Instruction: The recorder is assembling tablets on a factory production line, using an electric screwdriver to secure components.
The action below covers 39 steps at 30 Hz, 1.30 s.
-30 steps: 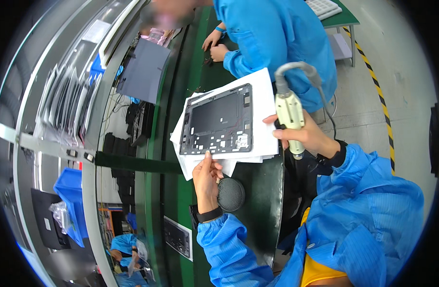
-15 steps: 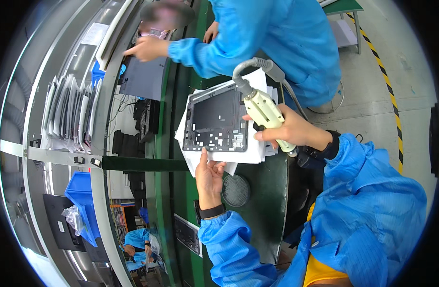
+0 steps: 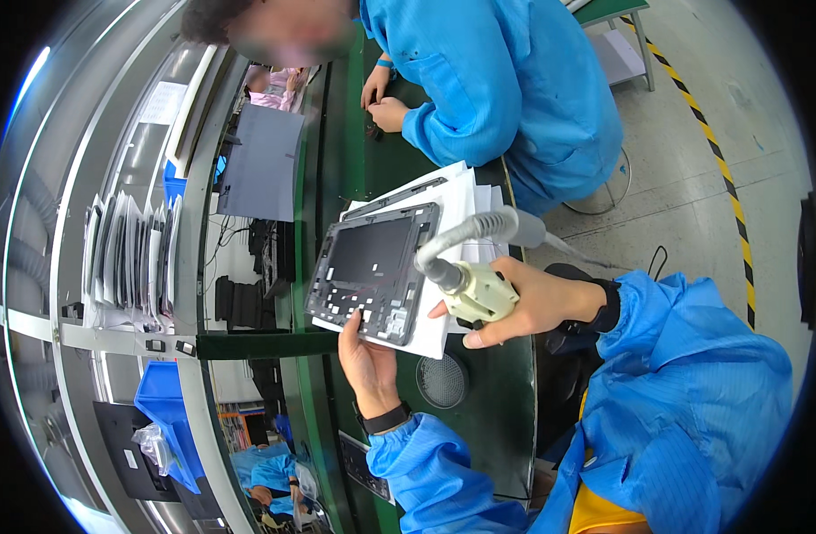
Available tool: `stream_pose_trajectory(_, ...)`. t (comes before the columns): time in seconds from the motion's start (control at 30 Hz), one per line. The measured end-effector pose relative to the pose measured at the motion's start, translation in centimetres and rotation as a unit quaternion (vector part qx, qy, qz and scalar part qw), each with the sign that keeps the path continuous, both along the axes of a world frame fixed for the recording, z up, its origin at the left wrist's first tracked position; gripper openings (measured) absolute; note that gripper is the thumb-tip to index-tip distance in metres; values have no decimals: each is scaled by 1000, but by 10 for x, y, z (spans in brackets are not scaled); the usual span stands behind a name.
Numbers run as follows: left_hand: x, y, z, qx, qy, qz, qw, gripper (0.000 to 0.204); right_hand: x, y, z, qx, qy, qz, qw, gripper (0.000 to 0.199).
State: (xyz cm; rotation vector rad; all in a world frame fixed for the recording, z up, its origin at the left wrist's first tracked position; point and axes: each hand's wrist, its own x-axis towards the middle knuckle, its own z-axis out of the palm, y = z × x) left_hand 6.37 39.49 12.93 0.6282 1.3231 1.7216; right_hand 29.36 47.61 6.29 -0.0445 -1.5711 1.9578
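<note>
My left hand [image 3: 370, 367] grips the near edge of a black tablet housing [image 3: 363, 252], thumb on top and the other fingers partly hidden beneath. Small white patches dot the housing's inner face near that edge. It sits tilted over a stack of white sheets [image 3: 433, 332]; a second dark frame [image 3: 397, 198] shows behind it. In my right hand [image 3: 537, 307] is a cream handheld tool [image 3: 481, 294] with a ribbed grey cable, held just right of the housing. My fingers wrap around its body, and its lower end is hidden.
A round grey mesh-topped object [image 3: 442, 380] rests on the green bench [image 3: 488, 427]. Across the bench sits a co-worker in a blue smock [image 3: 550, 107], hands on the bench. To the left are a rack of upright sheets [image 3: 132, 258] and a blue bin [image 3: 169, 414].
The housing has shifted left and tilted with my left hand, exposing the frame behind. My right hand has turned the tool. The co-worker's outstretched arm has drawn back to the bench.
</note>
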Motion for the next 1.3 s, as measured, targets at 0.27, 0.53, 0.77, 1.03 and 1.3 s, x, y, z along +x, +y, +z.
stream_pose_trajectory(0.27,-8,-59,24,35,17,48,998,33,27,-14,5,25,98,-72,992,40)
stream_pose_trajectory(0.53,33,-198,-9,32,-10,250,968,41,52,-12,33,-20,145,-301,942,51)
stream_pose_trajectory(0.77,47,-303,-94,8,-82,289,954,36,49,-13,-4,79,191,-106,973,56)
stream_pose_trajectory(1.03,80,-367,-140,-34,-151,339,928,44,-35,-70,4,82,168,173,967,57)
stream_pose_trajectory(1.3,64,-360,-126,-296,-46,160,941,38,-119,-137,48,90,-1,91,992,56)
